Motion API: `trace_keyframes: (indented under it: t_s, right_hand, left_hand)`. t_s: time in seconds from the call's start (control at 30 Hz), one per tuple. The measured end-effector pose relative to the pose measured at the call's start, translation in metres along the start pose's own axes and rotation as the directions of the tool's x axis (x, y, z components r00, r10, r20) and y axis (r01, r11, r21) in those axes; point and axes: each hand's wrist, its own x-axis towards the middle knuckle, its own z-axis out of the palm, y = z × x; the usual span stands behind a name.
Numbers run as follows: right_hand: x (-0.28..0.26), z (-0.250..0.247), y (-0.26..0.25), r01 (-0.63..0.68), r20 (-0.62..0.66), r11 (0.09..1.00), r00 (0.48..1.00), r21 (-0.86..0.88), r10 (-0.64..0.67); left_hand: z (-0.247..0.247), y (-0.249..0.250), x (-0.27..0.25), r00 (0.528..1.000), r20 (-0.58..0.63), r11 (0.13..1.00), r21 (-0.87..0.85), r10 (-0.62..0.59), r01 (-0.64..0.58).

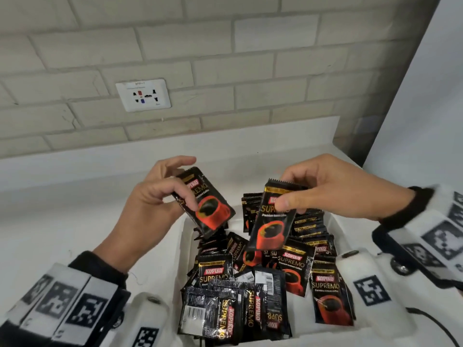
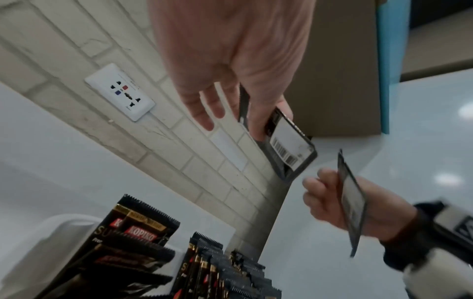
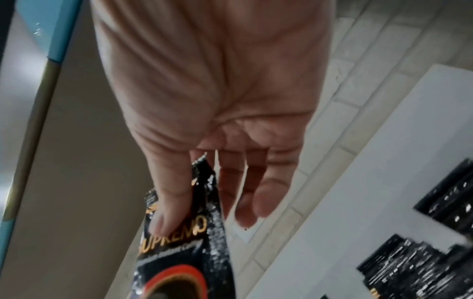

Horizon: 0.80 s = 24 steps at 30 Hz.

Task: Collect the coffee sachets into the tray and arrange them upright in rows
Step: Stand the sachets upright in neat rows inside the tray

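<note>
Above the white tray (image 1: 250, 343) on the desk (image 1: 62, 221), both hands up, one sachet each. Left hand (image 1: 152, 196) over the tray's far-left corner, thumb and fingers pinched on the left sachet (image 1: 208, 204); print side up toward the head camera, long axis tilted, top edge up-left, bottom edge down-right toward the tray; barcode back visible in the left wrist view (image 2: 291, 149). Right hand (image 1: 333, 186) over the far-middle of the tray, thumb on the front and fingers behind the top half of the right sachet (image 1: 270, 216); long axis near vertical, serrated top up and leaning slightly right, bottom edge hanging just above the loose pile; other fingers fanned loose in the right wrist view (image 3: 245, 192). Neither grip wide, both closed only to sachet thickness. Below: upright rows (image 1: 310, 226) started at the far-right of the tray, edges up, directly under and right of the right hand; loose pile (image 1: 240, 296) lying flat and crossed in the near and middle part, some face down. Judged: right sachet nearer the rows and already close to upright, so likely a short drop down and right into the row; left sachet further off, needing a turn to vertical first. Risk judged: standing sachets tipping if nudged. Exact row count not readable, motion blur.
</note>
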Motion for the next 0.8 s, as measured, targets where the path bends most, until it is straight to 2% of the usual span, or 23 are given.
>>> trace_keyframes:
  t_s: [0.07, 0.2, 0.27, 0.37, 0.43, 0.53, 0.6, 0.67, 0.7, 0.73, 0.8]
  right_hand:
    - [0.006, 0.004, -0.005, 0.033, -0.006, 0.999, 0.999, 0.008, -0.033]
    - [0.026, 0.016, -0.015, 0.063, 0.069, 0.996, 0.996, -0.056, -0.059]
    - [0.036, 0.02, -0.018, 0.084, 0.087, 0.995, 0.993, -0.047, -0.08]
    - [0.045, 0.026, -0.021, 0.05, 0.126, 0.996, 0.99, 0.077, -0.059]
    - [0.047, 0.028, -0.019, 0.024, 0.116, 0.99, 0.992, 0.139, -0.04]
    - [0.049, 0.028, -0.015, 0.021, -0.016, 0.982, 1.0, 0.186, -0.019]
    - [0.051, 0.027, -0.01, 0.021, -0.138, 0.974, 0.99, 0.226, 0.011]
    - [0.053, 0.029, -0.006, 0.029, -0.223, 0.967, 0.975, 0.251, 0.029]
    - [0.054, 0.03, -0.005, 0.031, -0.243, 0.965, 0.969, 0.259, 0.034]
    - [0.054, 0.032, -0.004, 0.033, -0.253, 0.963, 0.967, 0.267, 0.037]
    - [0.054, 0.036, -0.003, 0.025, -0.247, 0.966, 0.968, 0.258, 0.041]
  left_hand:
    - [0.002, -0.005, -0.001, 0.998, 0.023, 0.995, 0.081, 0.05, -0.052]
    - [0.008, 0.0, 0.003, 0.978, 0.137, 0.963, 0.2, 0.157, -0.183]
    - [0.011, 0.007, 0.006, 0.963, 0.21, 0.948, 0.235, 0.167, -0.216]
    - [0.012, 0.014, 0.01, 0.951, 0.275, 0.948, 0.238, 0.142, -0.21]
    - [0.012, 0.018, 0.011, 0.962, 0.251, 0.975, 0.166, 0.104, -0.148]
    - [0.01, 0.018, 0.014, 1.0, 0.01, 0.995, -0.097, -0.029, 0.03]
    - [0.011, 0.018, 0.015, 0.981, -0.096, 0.951, -0.276, -0.17, 0.138]
    - [0.017, 0.019, 0.012, 0.945, -0.016, 0.893, -0.333, -0.326, 0.303]
    - [0.021, 0.02, 0.009, 0.924, 0.047, 0.879, -0.294, -0.38, 0.376]
    - [0.027, 0.021, 0.006, 0.907, 0.098, 0.875, -0.24, -0.41, 0.421]
    - [0.037, 0.019, 0.003, 0.899, 0.118, 0.885, -0.161, -0.422, 0.436]
